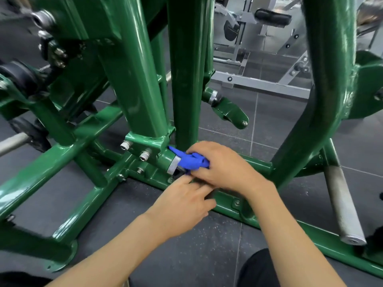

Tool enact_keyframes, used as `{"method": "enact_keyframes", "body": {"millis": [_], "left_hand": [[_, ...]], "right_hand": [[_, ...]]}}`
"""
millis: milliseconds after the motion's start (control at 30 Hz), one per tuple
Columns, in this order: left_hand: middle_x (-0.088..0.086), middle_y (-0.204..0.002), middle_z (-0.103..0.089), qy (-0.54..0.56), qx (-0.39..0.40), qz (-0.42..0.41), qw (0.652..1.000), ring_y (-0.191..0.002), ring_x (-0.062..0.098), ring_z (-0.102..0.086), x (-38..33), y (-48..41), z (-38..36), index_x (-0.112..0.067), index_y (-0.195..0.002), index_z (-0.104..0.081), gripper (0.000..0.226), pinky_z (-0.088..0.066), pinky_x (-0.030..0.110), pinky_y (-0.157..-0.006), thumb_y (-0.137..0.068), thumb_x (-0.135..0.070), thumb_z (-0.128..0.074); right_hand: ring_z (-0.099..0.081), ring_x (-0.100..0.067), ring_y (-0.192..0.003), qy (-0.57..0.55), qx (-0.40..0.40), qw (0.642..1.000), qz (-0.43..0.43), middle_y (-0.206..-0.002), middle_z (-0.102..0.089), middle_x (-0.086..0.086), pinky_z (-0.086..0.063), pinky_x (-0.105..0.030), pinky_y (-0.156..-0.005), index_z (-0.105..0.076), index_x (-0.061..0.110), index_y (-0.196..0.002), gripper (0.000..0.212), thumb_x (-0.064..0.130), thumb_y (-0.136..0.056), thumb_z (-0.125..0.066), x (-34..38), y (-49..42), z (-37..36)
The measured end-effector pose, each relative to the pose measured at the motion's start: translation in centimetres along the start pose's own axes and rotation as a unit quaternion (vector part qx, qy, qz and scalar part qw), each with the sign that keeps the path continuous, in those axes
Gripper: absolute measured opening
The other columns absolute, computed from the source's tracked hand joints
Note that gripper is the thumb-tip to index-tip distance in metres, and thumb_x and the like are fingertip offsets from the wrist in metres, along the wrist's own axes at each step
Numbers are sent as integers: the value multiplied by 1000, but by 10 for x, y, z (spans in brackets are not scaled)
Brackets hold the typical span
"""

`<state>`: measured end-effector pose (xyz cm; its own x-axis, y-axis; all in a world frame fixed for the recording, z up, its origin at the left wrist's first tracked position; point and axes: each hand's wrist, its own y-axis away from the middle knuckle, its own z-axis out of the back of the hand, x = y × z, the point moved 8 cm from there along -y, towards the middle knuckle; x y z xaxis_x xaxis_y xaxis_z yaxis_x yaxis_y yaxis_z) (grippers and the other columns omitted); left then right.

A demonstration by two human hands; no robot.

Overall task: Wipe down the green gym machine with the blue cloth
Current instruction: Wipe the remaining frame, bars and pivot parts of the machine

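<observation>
Low at the base of the green gym machine [182, 79], the right grip [219, 164] holds the bunched blue cloth [189, 160] against a knurled silver collar [173, 165] beside the central upright. The left grip [182, 206] lies just nearer, its fingers reaching to the base rail below the cloth. A grey machine [259, 83] stands far right.

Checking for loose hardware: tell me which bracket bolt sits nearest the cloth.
The rightmost bolt, just left of the cloth; the other two sit farther left, one higher, one lower.

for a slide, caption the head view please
Right hand grips a blue cloth at the base of the green machine, left hand just below
</observation>
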<state>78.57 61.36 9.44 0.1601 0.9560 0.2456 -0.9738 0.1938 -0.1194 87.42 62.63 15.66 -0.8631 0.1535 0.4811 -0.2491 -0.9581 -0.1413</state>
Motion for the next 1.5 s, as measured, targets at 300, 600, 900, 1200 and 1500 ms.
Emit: {"method": "enact_keyframes", "body": {"millis": [300,600,900,1200,1500], "left_hand": [[8,-141,-37,75,53,44,995,-76,22,-51,-11,1,-3,-23,-109,-58,42,-50,35,-72,-79,-43,-79],[3,-132,-19,214,55,164,961,-91,20,-42,-6,-9,-17,-17,-126,-48,55,-46,30,-55,-78,7,-62],[-5,-128,-15,323,37,209,922,-84,20,-53,5,-8,-22,-34,-131,-49,53,-54,41,-68,-91,-1,-59],[-6,-127,-22,330,34,214,919,-69,14,-54,7,-12,-18,-28,-130,-53,39,-50,35,-72,-95,-13,-64],[-12,-121,-42,337,-18,218,916,-89,14,-57,17,-15,-4,-28,-124,-58,45,-50,35,-83,-89,-2,-71]], "right_hand": [[-61,-23,-95,-300,-66,942,-137,-107,-65,9,-48,-35,-87,-69,27,-102,17,12,-96,-63,-66,49,-3],[-55,-16,-86,-582,-285,719,-252,-89,-66,-6,-43,-37,-86,-69,13,-95,13,13,-98,-56,-115,86,-36],[-56,-29,-97,-727,-273,581,-244,-104,-64,-18,-50,-40,-87,-59,2,-110,23,10,-89,-54,-117,100,-92],[-64,-31,-108,-784,-213,527,-250,-116,-68,-21,-49,-45,-97,-63,4,-111,26,9,-99,-41,-97,104,-117],[-69,-18,-92,-711,-213,633,-220,-93,-72,-5,-56,-36,-83,-67,7,-102,13,6,-104,-54,-90,107,-113]]}}
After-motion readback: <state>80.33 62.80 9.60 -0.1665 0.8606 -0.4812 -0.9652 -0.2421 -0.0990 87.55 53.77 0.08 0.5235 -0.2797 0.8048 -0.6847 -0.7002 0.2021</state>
